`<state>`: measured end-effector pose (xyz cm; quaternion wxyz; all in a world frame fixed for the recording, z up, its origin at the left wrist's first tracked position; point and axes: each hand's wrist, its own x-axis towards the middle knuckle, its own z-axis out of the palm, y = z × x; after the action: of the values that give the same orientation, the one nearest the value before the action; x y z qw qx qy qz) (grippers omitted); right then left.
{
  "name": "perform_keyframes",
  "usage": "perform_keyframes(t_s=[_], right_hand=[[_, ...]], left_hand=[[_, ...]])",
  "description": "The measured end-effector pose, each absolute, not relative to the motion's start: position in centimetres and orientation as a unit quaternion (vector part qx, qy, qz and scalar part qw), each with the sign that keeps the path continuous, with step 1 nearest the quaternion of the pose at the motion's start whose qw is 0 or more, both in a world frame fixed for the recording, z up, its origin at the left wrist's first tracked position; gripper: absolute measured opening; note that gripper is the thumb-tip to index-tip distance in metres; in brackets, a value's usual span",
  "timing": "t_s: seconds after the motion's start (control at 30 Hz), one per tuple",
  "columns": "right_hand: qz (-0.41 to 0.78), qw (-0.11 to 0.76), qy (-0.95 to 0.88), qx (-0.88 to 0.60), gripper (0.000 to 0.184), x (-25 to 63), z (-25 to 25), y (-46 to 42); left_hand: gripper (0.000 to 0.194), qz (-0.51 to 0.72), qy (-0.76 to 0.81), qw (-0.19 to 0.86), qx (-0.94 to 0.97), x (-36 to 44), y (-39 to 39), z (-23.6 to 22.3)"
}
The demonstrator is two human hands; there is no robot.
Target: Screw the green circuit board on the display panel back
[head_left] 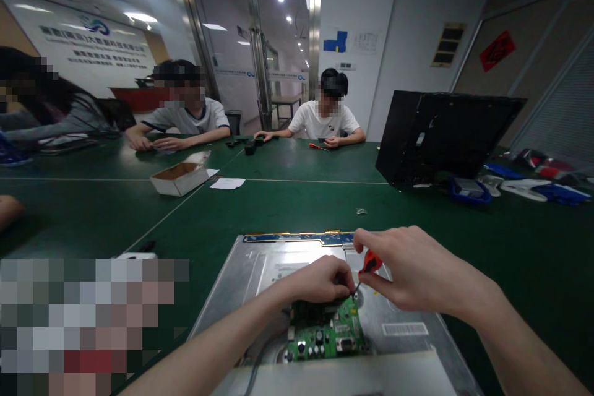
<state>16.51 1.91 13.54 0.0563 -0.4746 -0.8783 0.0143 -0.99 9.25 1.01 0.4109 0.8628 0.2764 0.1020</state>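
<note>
My right hand (408, 266) is closed around the red and black handle of a screwdriver (371, 262). Its thin shaft slants down to the upper right corner of a green circuit board (325, 331). Right beside the tip, my left hand (325, 278) has its fingers pressed together; whatever they pinch is hidden. The board lies on the metal back of a flat display panel (403, 306), with a blue circuit strip (297, 238) along the panel's far edge. A grey cable (254, 371) runs at the board's left.
A black monitor housing (445, 136) stands at the right on the green table (301, 198), near blue-handled tools (557, 192). An open white box (179, 179) and paper (227, 184) lie left of centre. A small plastic bag (361, 211) is beyond the panel. Several people sit around.
</note>
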Motion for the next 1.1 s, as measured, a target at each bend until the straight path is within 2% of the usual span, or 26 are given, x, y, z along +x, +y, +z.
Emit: perform_keyframes(t_s=[0.17, 0.3, 0.53, 0.77, 0.9, 1.1], right_hand=[[-0.011, 0.034, -0.868, -0.494, 0.018, 16.31, 13.25, 2.35], [-0.014, 0.038, -0.865, -0.5, 0.006, 16.3, 13.11, 2.34], [0.029, 0.064, -0.875, -0.48, 0.011, 16.4, 13.32, 2.01], [-0.013, 0.021, -0.858, -0.512, 0.018, 16.23, 12.91, 2.61], [0.011, 0.051, -0.863, -0.502, 0.003, 16.18, 12.79, 2.41], [0.036, 0.068, -0.876, -0.475, 0.008, 16.44, 12.62, 2.25]], left_hand=[[0.014, 0.103, 0.276, 0.419, 0.859, -0.94, 9.28, 0.86], [0.016, 0.102, 0.275, 0.424, 0.857, -0.87, 9.26, 0.78], [0.016, 0.103, 0.277, 0.424, 0.856, -0.87, 9.29, 0.7], [0.017, 0.104, 0.278, 0.426, 0.855, -0.92, 9.29, 0.41], [0.015, 0.099, 0.277, 0.424, 0.857, -0.93, 9.32, 0.25], [0.016, 0.096, 0.272, 0.415, 0.863, -0.9, 9.45, 0.19]])
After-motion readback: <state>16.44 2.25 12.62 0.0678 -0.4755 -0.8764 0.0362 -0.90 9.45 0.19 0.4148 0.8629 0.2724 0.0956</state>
